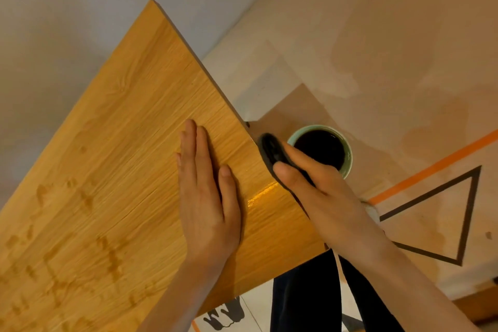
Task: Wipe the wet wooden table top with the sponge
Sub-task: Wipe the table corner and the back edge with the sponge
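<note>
Where wet, shows darker blotches toward the near left: wooden counter (113, 159), tilted across the view, with a bright glossy streak (262, 194) near the right edge. Beyond that edge, lower down: beige floor (390, 48) marked with an orange tape line (431, 167) and a black triangle outline (463, 213). Left hand (207, 197): laid flat on the counter, fingers straight and together, grip released. Right hand (310, 183): at the counter's right edge, grip grasping the dark sponge (270, 151), thumb over its top. Sponge position: just off the edge, partly over a pale green bucket (347, 153) with a dark interior.
</note>
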Motion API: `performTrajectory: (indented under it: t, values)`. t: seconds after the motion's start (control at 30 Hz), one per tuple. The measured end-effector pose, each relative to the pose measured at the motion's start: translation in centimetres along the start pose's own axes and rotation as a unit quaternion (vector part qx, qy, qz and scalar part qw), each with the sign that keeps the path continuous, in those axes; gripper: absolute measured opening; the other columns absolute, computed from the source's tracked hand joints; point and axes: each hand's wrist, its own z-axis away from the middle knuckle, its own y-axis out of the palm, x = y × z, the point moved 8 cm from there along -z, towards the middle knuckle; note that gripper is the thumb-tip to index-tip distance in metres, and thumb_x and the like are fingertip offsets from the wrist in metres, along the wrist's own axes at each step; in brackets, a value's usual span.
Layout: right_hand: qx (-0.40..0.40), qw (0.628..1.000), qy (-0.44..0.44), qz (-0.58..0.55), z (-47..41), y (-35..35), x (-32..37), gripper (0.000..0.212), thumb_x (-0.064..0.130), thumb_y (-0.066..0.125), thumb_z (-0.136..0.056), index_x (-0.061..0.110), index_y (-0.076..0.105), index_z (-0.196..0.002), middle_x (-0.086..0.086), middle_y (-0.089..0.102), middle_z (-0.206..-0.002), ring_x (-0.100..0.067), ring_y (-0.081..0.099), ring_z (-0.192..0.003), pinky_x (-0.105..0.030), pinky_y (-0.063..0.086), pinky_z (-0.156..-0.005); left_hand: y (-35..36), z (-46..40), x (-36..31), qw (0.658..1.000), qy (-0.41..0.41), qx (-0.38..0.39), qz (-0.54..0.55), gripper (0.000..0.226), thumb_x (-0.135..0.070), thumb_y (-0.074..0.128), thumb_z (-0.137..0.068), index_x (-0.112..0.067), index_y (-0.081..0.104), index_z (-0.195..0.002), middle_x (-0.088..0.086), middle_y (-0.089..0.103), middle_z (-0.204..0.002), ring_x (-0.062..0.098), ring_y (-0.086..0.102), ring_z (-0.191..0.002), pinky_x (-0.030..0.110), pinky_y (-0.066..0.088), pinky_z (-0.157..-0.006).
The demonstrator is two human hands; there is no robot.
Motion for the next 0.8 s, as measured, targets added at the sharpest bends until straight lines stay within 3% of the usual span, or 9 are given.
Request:
performTrajectory:
  t: [0.07,0.17,0.23,0.3,0.4,0.47,0.6,0.7,0.8]
  values:
    - [-0.004,1.0,0.014,-0.026,-0.6,-0.2,-0.1,0.032,0.036,0.047,-0.097,0.047,0.055,-0.125,0.016,0.069,-0.113,0.005,0.062,-0.106,-0.005,0.046,-0.084,0.0,-0.2,-0.1,1.0,0.003,-0.002,-0.009,0.057,-0.023,0.032,-0.108,-0.004,0.019,-0.16,0.005,0.012,-0.17,0.019,0.008,-0.158,0.054,0.016,-0.126]
    - [-0.007,1.0,0.012,-0.016,-5.7,0.8,1.5,0.037,0.028,0.046,-0.101,0.03,0.051,-0.138,0.014,0.062,-0.13,0.003,0.054,-0.122,-0.022,0.043,-0.107,0.0,0.0,-0.4,1.0,0.008,0.004,-0.013,0.056,-0.022,0.031,-0.108,-0.005,0.016,-0.16,0.005,0.009,-0.17,0.019,0.005,-0.158,0.045,0.009,-0.128]
    - [-0.02,1.0,-0.002,0.011,-9.7,1.7,3.2,0.039,0.025,0.044,-0.103,0.025,0.047,-0.142,0.01,0.058,-0.136,0.0,0.052,-0.125,-0.026,0.04,-0.111,0.1,-0.1,-0.3,1.0,-0.009,0.012,-0.009,0.057,-0.027,0.028,-0.109,-0.009,0.014,-0.161,0.0,0.006,-0.171,0.015,0.002,-0.158,0.04,0.006,-0.129]
    - [-0.033,0.997,-0.018,0.066,-11.4,2.2,4.2,0.041,0.027,0.042,-0.104,0.027,0.043,-0.144,0.004,0.058,-0.137,-0.007,0.053,-0.125,-0.026,0.042,-0.108,0.0,-0.2,-0.3,1.0,-0.017,0.021,-0.003,0.058,-0.03,0.027,-0.109,-0.012,0.011,-0.162,-0.005,0.002,-0.171,0.012,-0.001,-0.157,0.036,0.003,-0.128]
    - [-0.048,0.978,-0.019,0.204,-8.0,2.1,3.5,0.05,0.037,0.04,-0.102,0.03,0.03,-0.15,0.007,0.053,-0.14,0.002,0.048,-0.121,-0.003,0.038,-0.094,-0.5,-0.2,-0.2,0.998,-0.004,0.052,0.04,0.06,-0.035,0.029,-0.108,-0.018,0.009,-0.162,-0.013,0.001,-0.17,0.009,-0.001,-0.157,0.031,0.001,-0.126]
    - [-0.085,0.952,-0.019,0.292,-4.3,2.0,3.5,0.055,0.046,0.033,-0.1,0.028,0.027,-0.151,0.007,0.051,-0.139,0.003,0.047,-0.118,0.004,0.034,-0.09,-1.6,-1.1,0.9,0.997,0.003,0.061,0.056,0.06,-0.039,0.03,-0.108,-0.02,0.012,-0.162,-0.017,0.002,-0.169,0.008,0.001,-0.157,0.034,0.003,-0.127]
    - [-0.149,0.895,-0.038,0.418,-4.9,3.1,4.5,0.056,0.037,0.035,-0.101,0.012,0.028,-0.15,-0.008,0.049,-0.141,-0.02,0.053,-0.123,-0.018,0.039,-0.094,-4.9,-6.4,6.9,0.998,-0.048,0.025,0.039,0.061,-0.037,0.031,-0.107,-0.015,0.015,-0.162,-0.009,0.007,-0.17,0.004,0.002,-0.156,0.045,0.009,-0.129]
    - [-0.149,0.881,-0.028,0.448,-10.6,4.6,5.6,0.056,0.026,0.04,-0.103,0.011,0.018,-0.153,-0.01,0.046,-0.138,-0.024,0.049,-0.119,-0.019,0.033,-0.082,-7.2,-10.2,11.7,0.997,-0.077,-0.011,0.012,0.063,-0.034,0.034,-0.106,-0.009,0.016,-0.161,0.001,0.007,-0.17,0.011,0.004,-0.157,0.042,0.009,-0.128]
    - [-0.141,0.886,-0.028,0.442,-16.6,5.5,7.3,0.045,0.012,0.039,-0.104,0.009,0.027,-0.147,-0.011,0.05,-0.127,-0.022,0.05,-0.107,-0.022,0.032,-0.078,-8.0,-11.8,15.0,0.995,-0.099,-0.018,-0.008,0.062,-0.034,0.035,-0.109,-0.011,0.012,-0.162,0.001,0.002,-0.171,0.013,0.002,-0.157,0.042,0.008,-0.129]
